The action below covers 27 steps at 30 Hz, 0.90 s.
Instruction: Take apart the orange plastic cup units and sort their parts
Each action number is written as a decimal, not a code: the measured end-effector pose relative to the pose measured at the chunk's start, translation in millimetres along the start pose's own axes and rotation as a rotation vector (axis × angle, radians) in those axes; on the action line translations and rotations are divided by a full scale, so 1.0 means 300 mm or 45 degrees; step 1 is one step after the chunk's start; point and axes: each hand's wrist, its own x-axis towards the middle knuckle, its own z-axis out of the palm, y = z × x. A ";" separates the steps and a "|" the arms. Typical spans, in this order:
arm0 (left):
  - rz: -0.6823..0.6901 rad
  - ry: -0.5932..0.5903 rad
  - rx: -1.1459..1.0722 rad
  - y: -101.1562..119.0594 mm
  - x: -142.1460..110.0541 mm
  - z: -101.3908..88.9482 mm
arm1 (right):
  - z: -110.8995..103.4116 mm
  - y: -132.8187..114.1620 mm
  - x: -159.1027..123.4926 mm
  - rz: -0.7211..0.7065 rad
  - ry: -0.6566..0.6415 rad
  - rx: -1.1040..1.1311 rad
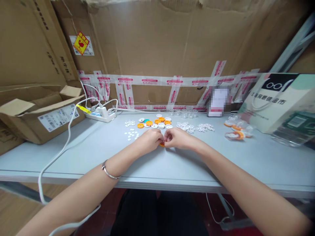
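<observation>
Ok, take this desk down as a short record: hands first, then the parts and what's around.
Left hand: at an orange ring, grip partly hidden
Right hand: fingertips at the same ring, grip partly hidden
Beyond the hands: cluster of orange and white rings
Left of cluster: small white pieces
Right of cluster: white plastic pieces
Further right: clear-and-orange pieces, printed bag
Back: phone, upright
Far left: open cardboard box

Ring [161,144] between hands [150,140], perhaps on table [182,170].
</observation>
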 end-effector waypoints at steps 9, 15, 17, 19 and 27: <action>-0.025 -0.009 -0.031 0.003 0.003 -0.004 | 0.036 -0.006 -0.008 -0.108 0.203 -0.314; -0.038 0.007 -0.013 0.002 0.000 -0.005 | 0.013 0.001 -0.017 -0.073 0.160 -0.056; -0.041 0.020 -0.033 0.000 -0.002 -0.005 | -0.002 0.013 -0.016 -0.001 0.099 0.188; -0.041 0.030 -0.066 -0.001 -0.004 -0.007 | -0.015 0.029 -0.013 0.085 0.052 0.556; -0.087 0.360 -0.192 0.011 -0.014 -0.043 | -0.032 0.045 -0.010 0.249 0.097 1.403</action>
